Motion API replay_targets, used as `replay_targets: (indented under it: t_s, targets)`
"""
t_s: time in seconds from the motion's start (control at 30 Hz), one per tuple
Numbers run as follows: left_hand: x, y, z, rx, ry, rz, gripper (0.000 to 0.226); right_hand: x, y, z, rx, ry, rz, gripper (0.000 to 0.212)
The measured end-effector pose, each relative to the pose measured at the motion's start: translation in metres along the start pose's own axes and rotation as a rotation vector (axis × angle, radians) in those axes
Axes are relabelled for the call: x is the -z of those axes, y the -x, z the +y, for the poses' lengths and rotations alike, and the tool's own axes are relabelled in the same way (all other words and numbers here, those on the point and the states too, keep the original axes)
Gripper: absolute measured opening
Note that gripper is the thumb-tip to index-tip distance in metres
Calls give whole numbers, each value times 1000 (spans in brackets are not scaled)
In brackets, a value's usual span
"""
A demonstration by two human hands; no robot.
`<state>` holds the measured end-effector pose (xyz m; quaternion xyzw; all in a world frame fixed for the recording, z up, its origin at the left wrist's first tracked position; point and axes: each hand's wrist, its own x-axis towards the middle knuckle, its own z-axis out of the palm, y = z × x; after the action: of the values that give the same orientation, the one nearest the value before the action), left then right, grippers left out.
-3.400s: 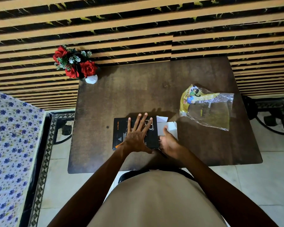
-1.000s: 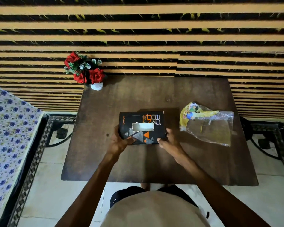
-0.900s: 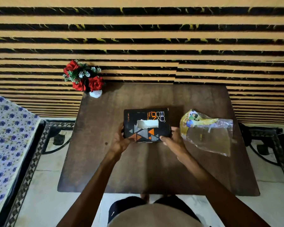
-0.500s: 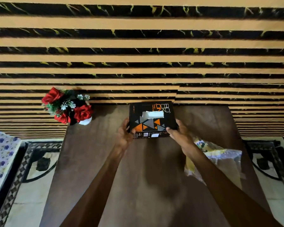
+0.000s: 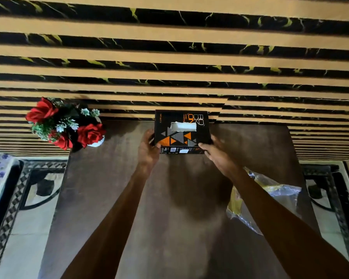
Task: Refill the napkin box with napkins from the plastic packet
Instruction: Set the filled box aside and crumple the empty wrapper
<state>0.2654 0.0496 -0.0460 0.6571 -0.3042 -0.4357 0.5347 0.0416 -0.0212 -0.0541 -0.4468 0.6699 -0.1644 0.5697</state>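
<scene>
Head view: I hold the napkin box point(image 5: 181, 130) at the worktop's point(image 5: 189, 218) far edge, by the striped wall point(image 5: 169, 57), right of the flower vase point(image 5: 66, 124). Left hand point(image 5: 148, 151) and right hand point(image 5: 220, 156) have fingers clasped on its near corners. Risk, as I judge it: uneven release tips the box. It is black with orange triangles; a white napkin point(image 5: 183, 126) shows in its slot.

Plastic packet point(image 5: 278, 190) — half behind forearm

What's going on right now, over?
Both hands, left and right, on the napkin box at the table's far edge. White napkin shows in slot. Plastic packet under right forearm. Nothing blocking.
</scene>
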Motion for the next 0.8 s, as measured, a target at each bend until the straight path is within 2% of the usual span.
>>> replay_targets:
  t_s: [0.03,0.1,0.17,0.2,0.27,0.3,0.37,0.47,0.5,0.57,0.6,0.67,0.73,0.8]
  targets:
    - [-3,7,2,-15,-92,77,47,3,18,-9,26,27,8,86]
    - [-12,20,3,-157,-427,299,49,13,45,-13,75,45,71,59]
    - [-34,46,7,-185,-664,392,54,34,70,-1,127,105,162,38]
    - [-49,61,5,-156,-683,326,53,48,82,13,144,144,199,31]
    - [-79,89,-10,-60,-611,47,49,71,101,43,140,295,208,22]
    - [-99,108,-18,6,-557,-110,53,88,115,57,119,381,206,19]
    - [-137,140,-32,114,-511,-293,65,119,133,88,63,449,193,19]
    - [-184,173,-49,238,-566,-327,84,166,150,127,-58,400,197,29]
    - [-194,179,-57,273,-542,-294,80,180,155,138,-78,363,192,31]
    - [-212,195,-69,259,-341,-237,55,209,160,157,-91,259,139,37]
    - [-216,204,-73,260,-224,-239,43,220,160,164,-83,230,117,42]
    - [-234,230,-58,211,-47,-318,35,245,163,170,-96,121,86,56]
    - [-258,256,-33,208,-36,-377,24,272,167,170,-197,-114,-19,67]
    - [-279,276,-19,185,-83,-412,25,291,170,163,-268,-293,-148,69]
